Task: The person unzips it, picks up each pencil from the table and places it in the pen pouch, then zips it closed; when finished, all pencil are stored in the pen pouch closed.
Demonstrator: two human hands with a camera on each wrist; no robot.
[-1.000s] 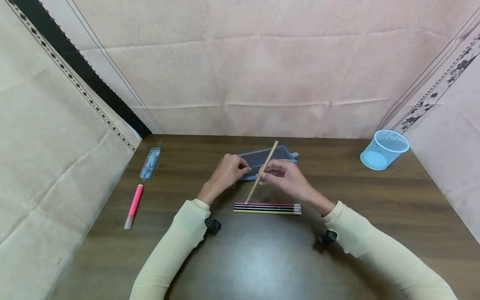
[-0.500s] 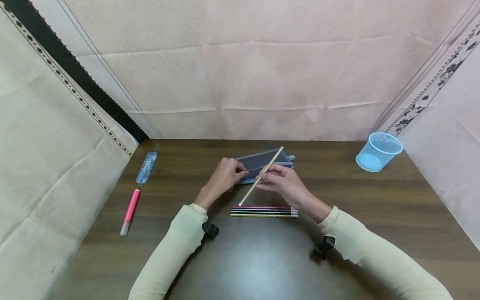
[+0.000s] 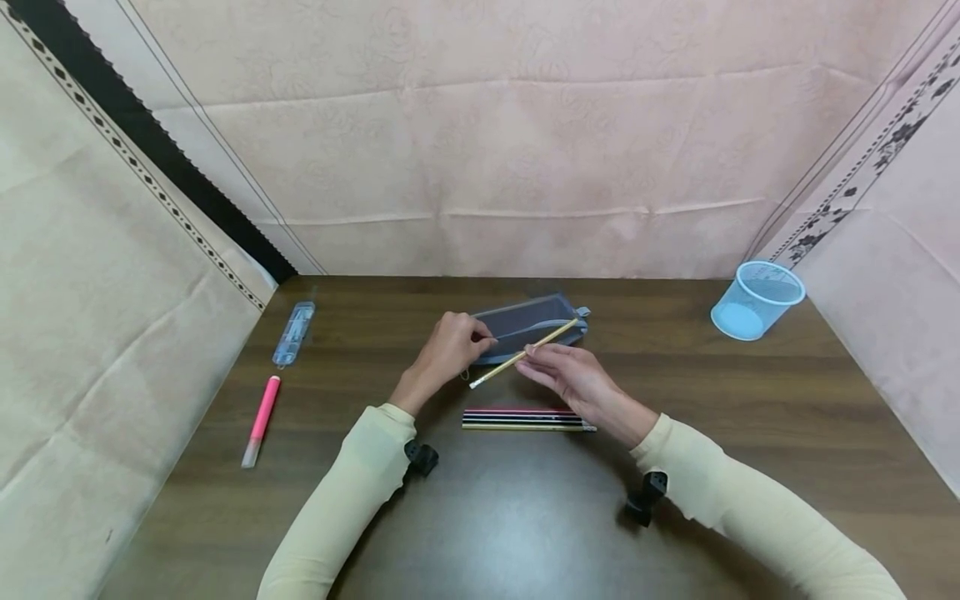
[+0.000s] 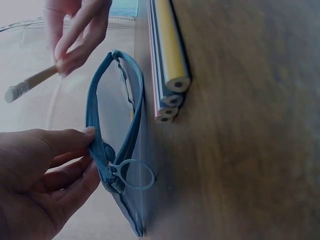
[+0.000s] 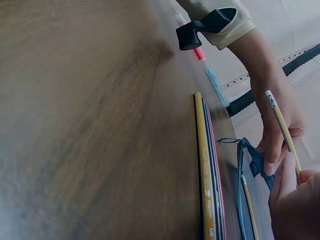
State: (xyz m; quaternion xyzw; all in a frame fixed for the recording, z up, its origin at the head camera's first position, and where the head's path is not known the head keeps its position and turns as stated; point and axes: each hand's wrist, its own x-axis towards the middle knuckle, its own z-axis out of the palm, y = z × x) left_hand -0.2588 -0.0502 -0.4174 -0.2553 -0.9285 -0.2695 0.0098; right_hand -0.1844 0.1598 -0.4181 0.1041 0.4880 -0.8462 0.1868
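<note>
My left hand (image 3: 447, 346) pinches the zipper edge of a blue mesh zip pencil pouch (image 3: 517, 317). The pouch mouth gapes in the left wrist view, its zip-pull ring (image 4: 137, 175) hanging by the thumb side. Just right of it, my right hand (image 3: 573, 379) holds a yellow pencil (image 3: 491, 372) between thumb and fingers. That pencil slants in front of the pouch, white eraser end toward the lower left. Another yellow pencil (image 5: 249, 205) shows at the pouch in the right wrist view. Several pencils (image 3: 525, 419) lie side by side in front of the hands.
A pink marker (image 3: 261, 421) and a translucent blue oblong object (image 3: 294, 333) lie at the left of the wooden table (image 3: 510, 517). Near the back right stands a blue plastic cup (image 3: 757, 302). Pale cloth (image 3: 525, 167) hangs behind the table.
The yellow pencil has tilted from steep to flatter in my right hand, and its eraser end has lifted away from the row of pencils. My left hand keeps its hold on the pouch.
</note>
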